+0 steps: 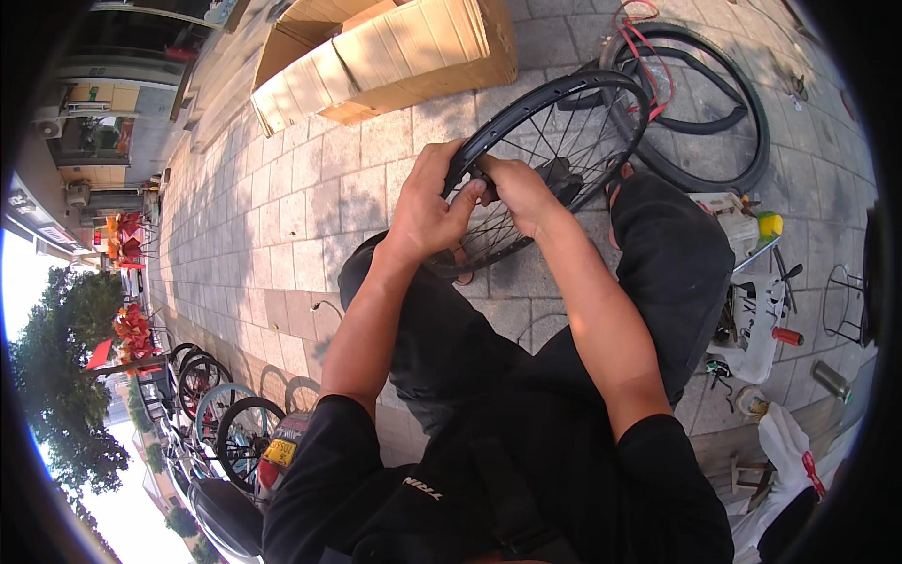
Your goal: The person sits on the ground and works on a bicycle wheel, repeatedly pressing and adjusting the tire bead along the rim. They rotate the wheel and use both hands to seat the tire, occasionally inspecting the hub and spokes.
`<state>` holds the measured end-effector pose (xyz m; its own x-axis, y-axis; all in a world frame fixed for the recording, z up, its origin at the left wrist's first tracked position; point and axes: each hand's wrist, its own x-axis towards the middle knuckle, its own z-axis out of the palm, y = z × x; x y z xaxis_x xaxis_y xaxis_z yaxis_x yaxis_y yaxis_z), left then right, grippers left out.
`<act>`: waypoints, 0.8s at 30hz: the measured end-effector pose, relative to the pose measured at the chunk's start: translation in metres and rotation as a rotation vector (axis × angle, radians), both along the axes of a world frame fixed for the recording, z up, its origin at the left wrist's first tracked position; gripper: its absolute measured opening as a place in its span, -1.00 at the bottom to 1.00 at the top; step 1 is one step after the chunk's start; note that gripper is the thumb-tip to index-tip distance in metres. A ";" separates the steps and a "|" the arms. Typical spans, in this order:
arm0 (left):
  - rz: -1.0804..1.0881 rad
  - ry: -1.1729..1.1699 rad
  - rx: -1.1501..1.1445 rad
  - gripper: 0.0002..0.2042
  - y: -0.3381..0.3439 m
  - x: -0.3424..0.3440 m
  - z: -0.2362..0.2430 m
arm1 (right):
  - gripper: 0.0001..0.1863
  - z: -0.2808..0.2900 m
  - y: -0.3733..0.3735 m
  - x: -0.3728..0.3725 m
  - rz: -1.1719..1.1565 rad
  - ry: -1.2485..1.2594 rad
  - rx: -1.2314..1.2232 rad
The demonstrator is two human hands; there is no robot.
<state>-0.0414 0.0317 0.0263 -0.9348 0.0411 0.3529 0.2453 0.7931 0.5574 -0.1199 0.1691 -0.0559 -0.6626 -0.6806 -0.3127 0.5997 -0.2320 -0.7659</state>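
A bicycle wheel with a black rim and thin dark spokes stands tilted between my knees. My left hand is wrapped round the near left part of its rim, thumb on the inner side. Close beside it, my right hand has its fingers bent against the same stretch of rim, by the spokes. Both sets of fingertips meet there, and anything small between them is hidden. The dark hub lies just beyond my right hand. No tyre can be made out on the rim.
A large open cardboard box stands ahead. At the far right lie a black tyre, a black inner tube and a red hose. Right of my knee are a white tool tray and a metal bottle. Bicycles are parked at left.
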 end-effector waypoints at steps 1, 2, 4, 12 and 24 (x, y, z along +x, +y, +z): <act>0.067 -0.021 -0.020 -0.57 0.001 0.000 -0.001 | -0.52 0.001 0.000 0.004 -0.034 -0.008 0.005; 0.135 -0.042 -0.041 -0.56 0.003 -0.001 -0.003 | -0.52 -0.005 0.000 0.009 -0.075 0.006 -0.069; 0.237 -0.096 -0.029 -0.54 0.011 -0.003 -0.005 | -0.49 -0.022 0.004 0.019 -0.161 0.036 -0.215; 0.220 -0.045 -0.032 -0.57 0.021 0.001 -0.004 | -0.51 -0.024 0.006 0.029 -0.170 0.109 -0.206; 0.176 -0.019 -0.068 -0.58 0.009 -0.001 -0.006 | -0.53 -0.023 0.005 0.016 -0.165 0.050 -0.227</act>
<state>-0.0426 0.0407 0.0202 -0.9360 -0.1008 0.3373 0.0892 0.8589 0.5044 -0.1041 0.1740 -0.0791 -0.7809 -0.6114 -0.1281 0.5022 -0.4924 -0.7109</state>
